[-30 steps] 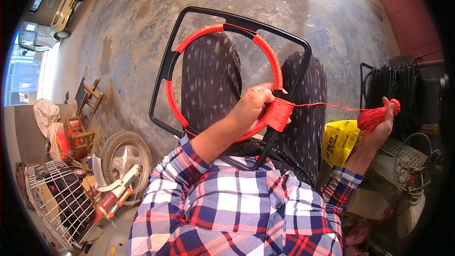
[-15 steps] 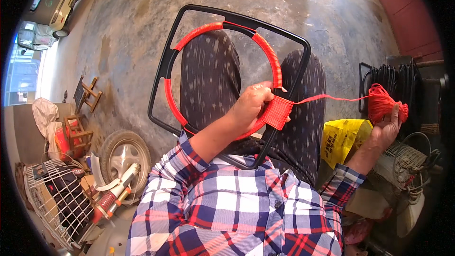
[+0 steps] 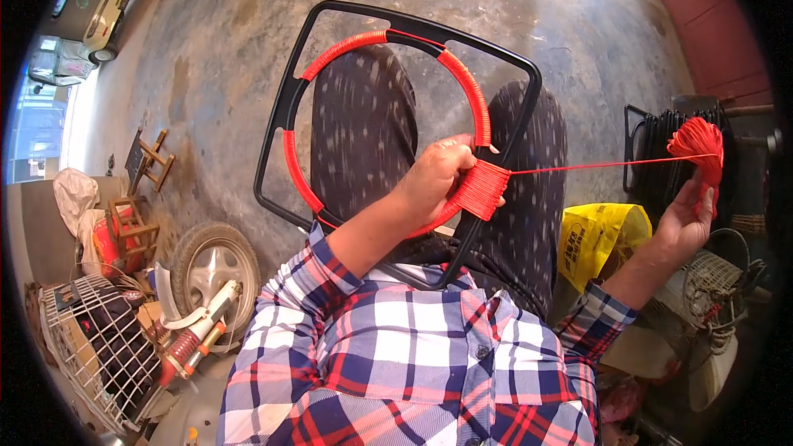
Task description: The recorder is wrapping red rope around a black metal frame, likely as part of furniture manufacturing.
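A black square frame with a round inner ring rests across my lap. Red cord is wound around stretches of the ring, with bare black gaps between. My left hand is closed on the ring's right side, next to a wide block of cord turns that spans ring and outer bar. Out at the far right, my right hand grips a bundle of red cord. One strand runs straight and taut from the bundle to the wound block.
A yellow bag and a wire basket lie near my right forearm. Several black frames are stacked behind my right hand. At left are a wheel, a white wire crate and small wooden stools.
My right hand has shifted slightly outward and turned, raising the cord bundle. The strand that sagged in a curve is now pulled straight. My left hand keeps its grip.
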Motion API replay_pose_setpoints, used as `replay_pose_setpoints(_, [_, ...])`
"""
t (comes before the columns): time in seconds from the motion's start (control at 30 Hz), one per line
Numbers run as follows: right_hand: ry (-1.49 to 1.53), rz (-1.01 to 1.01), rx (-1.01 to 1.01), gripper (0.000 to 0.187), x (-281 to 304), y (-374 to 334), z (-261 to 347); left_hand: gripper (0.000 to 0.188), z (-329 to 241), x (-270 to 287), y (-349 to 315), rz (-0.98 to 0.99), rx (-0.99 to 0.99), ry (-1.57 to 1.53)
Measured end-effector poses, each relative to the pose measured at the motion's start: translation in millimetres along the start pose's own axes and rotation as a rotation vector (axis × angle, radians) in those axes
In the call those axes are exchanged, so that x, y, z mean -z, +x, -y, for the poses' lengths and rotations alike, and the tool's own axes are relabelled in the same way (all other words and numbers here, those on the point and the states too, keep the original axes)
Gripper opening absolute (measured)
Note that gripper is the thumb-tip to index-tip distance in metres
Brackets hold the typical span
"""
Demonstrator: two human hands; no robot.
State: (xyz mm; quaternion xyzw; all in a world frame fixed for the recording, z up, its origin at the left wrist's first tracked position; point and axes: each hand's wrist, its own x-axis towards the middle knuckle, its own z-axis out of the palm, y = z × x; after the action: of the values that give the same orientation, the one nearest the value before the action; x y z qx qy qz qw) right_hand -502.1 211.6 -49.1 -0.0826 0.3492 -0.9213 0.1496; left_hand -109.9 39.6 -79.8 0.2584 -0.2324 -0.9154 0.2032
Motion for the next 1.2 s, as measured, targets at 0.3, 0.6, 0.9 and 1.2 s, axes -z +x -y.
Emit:
replay_pose_setpoints(0.3, [0.077,0.049,-0.006,0.031,-11,-5,13,0.034,1,1,1,0.014,-0.007,-0.009])
replay_pose_setpoints(0.6, [0.082,0.070,0.027,0.033,-10,-8,16,0.033,2,4,3,0.028,-0.011,-0.024])
replay_pose_setpoints(0.9, [0.110,0.082,0.011,0.036,-5,-5,17,0.032,2,3,2,0.029,-0.019,-0.025])
replay_pose_setpoints(1.2, [0.111,0.078,0.007,0.035,-4,-7,17,0.031,1,2,1,0.033,-0.005,-0.020])
